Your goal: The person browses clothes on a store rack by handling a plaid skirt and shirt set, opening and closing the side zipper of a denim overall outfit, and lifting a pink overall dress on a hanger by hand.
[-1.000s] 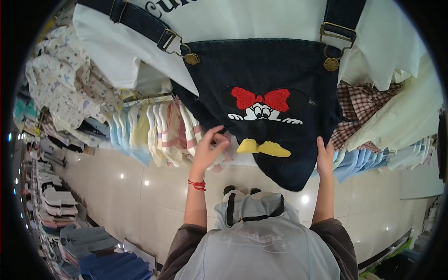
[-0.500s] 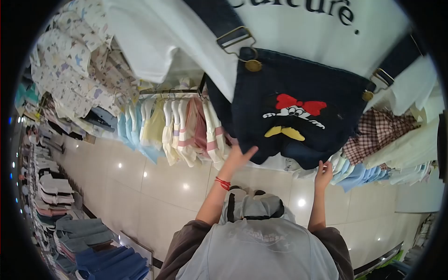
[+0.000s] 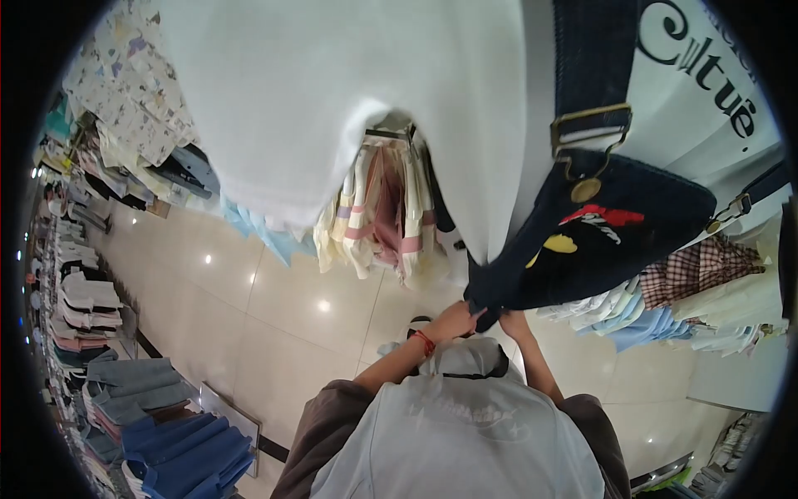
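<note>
Dark denim overalls (image 3: pixel 611 249) hang in front of me over a white T-shirt (image 3: pixel 698 58) with black lettering. Their bib carries a red bow and yellow patches, now folded at an angle, and a brass buckle (image 3: pixel 592 137) joins the strap to it. At the bottom hem, my left hand (image 3: pixel 454 323), wearing red cords at the wrist, is closed on the bunched denim. Close beside it, my right hand (image 3: pixel 514 324) is closed at the same hem, its fingertips partly hidden by the cloth. A white sleeve (image 3: pixel 274 125) hangs large at the upper left.
Behind the sleeve, pink and cream children's clothes (image 3: pixel 386 212) hang on a rail. Light blue garments (image 3: pixel 652 324) and a plaid piece (image 3: pixel 698 270) hang at right. Folded blue clothes (image 3: pixel 187 453) lie at lower left. Glossy tiles (image 3: pixel 283 308) cover the floor.
My hands have come together at the hem, the right moving left. The overalls' lower part is gathered and twisted. The white sleeve looms nearer, and the view has shifted.
</note>
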A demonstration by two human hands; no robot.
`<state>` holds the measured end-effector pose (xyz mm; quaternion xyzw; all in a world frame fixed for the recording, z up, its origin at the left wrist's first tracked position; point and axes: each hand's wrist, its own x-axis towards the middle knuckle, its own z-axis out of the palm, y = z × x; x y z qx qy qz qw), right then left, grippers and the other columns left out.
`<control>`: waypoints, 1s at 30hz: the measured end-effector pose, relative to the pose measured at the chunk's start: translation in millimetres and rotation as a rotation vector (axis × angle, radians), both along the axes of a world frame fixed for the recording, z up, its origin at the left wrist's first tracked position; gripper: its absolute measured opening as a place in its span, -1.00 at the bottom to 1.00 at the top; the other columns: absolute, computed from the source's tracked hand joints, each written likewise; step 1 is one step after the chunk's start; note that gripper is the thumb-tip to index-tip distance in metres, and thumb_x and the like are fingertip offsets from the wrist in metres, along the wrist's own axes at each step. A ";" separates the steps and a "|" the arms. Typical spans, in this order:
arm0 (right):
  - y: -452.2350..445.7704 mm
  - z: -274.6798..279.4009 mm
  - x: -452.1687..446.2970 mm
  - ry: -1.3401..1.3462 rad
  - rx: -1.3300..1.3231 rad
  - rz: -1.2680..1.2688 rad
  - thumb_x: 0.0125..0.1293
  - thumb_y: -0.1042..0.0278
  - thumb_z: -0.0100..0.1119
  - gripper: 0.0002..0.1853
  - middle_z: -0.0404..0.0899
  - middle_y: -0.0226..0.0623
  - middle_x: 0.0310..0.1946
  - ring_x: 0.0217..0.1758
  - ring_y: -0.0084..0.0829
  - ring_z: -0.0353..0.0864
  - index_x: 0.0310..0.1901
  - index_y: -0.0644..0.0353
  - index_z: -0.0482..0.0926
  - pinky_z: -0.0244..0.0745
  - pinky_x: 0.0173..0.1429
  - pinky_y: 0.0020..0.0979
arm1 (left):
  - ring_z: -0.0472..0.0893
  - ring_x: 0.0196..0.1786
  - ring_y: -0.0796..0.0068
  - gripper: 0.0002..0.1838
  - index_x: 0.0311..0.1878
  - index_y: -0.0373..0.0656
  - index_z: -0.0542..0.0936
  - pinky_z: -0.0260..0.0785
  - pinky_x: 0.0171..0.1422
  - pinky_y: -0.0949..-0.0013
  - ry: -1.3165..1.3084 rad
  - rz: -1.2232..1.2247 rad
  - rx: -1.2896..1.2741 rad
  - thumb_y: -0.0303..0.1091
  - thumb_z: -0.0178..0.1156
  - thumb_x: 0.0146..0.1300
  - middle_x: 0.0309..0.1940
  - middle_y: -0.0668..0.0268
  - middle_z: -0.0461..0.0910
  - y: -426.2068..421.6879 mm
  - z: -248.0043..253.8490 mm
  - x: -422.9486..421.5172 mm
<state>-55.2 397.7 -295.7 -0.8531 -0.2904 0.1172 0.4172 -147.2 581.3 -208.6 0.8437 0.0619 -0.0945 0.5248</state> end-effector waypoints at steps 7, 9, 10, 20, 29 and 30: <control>-3.3 55.3 -2.6 0.298 0.014 -0.277 0.09 0.49 0.22 -0.81 0.52 -0.34 -0.59 -0.56 -0.60 0.48 -0.25 0.34 0.52 0.38 -0.48 -0.53 | 0.53 -0.57 0.09 -0.65 -0.38 -0.31 0.53 0.35 -0.42 0.14 0.048 0.454 0.120 -0.16 0.02 0.26 -0.70 0.14 0.50 76.6 -16.5 -2.2; -11.0 50.9 -5.9 0.299 -0.055 -0.343 0.11 0.44 0.22 -0.84 0.49 -0.36 -0.68 -0.65 -0.61 0.44 -0.31 0.35 0.52 0.34 -0.55 -0.53 | 0.54 -0.50 0.11 -0.72 -0.34 -0.31 0.49 0.34 -0.37 0.17 -0.066 0.566 0.034 -0.22 0.10 0.20 -0.63 0.14 0.51 91.3 -13.2 -3.5; -13.1 49.6 -11.8 0.295 -0.030 -0.369 0.13 0.41 0.21 -0.83 0.48 -0.38 -0.68 -0.65 -0.62 0.42 -0.32 0.34 0.53 0.32 -0.55 -0.54 | 0.54 -0.47 0.12 -0.74 -0.31 -0.31 0.47 0.34 -0.34 0.18 -0.123 0.623 -0.010 -0.25 0.15 0.17 -0.60 0.14 0.51 98.4 -11.0 -4.5; -12.5 44.0 -76.9 0.930 0.527 -0.618 0.35 0.26 -0.04 -0.82 0.45 -0.56 -0.60 -0.66 -0.77 0.31 -0.30 0.12 0.50 0.22 -0.56 -0.70 | 0.38 -0.03 0.09 -0.43 0.04 -0.31 0.32 0.22 0.08 0.28 -0.690 0.606 0.285 -0.41 0.30 -0.05 -0.10 0.04 0.37 105.2 17.3 7.1; -9.7 41.2 -71.5 0.904 1.004 -0.958 0.31 0.31 0.02 -0.73 0.50 -0.29 -0.17 -0.10 -0.41 0.53 -0.01 0.20 0.33 0.44 -0.02 -0.39 | 0.53 -0.08 -0.04 -0.66 0.05 -0.30 0.39 0.33 0.02 0.26 -0.494 0.304 -0.113 -0.29 0.02 0.29 -0.19 -0.05 0.55 78.7 35.5 12.2; -6.3 61.1 -73.2 0.854 0.985 -1.052 0.28 0.34 0.06 -0.64 0.45 -0.25 -0.08 -0.04 -0.40 0.48 0.06 0.20 0.26 0.41 0.02 -0.40 | 0.53 -0.11 -0.06 -0.66 0.03 -0.30 0.41 0.32 0.03 0.24 -0.402 0.291 -0.140 -0.27 0.01 0.29 -0.22 -0.05 0.56 72.2 35.1 5.7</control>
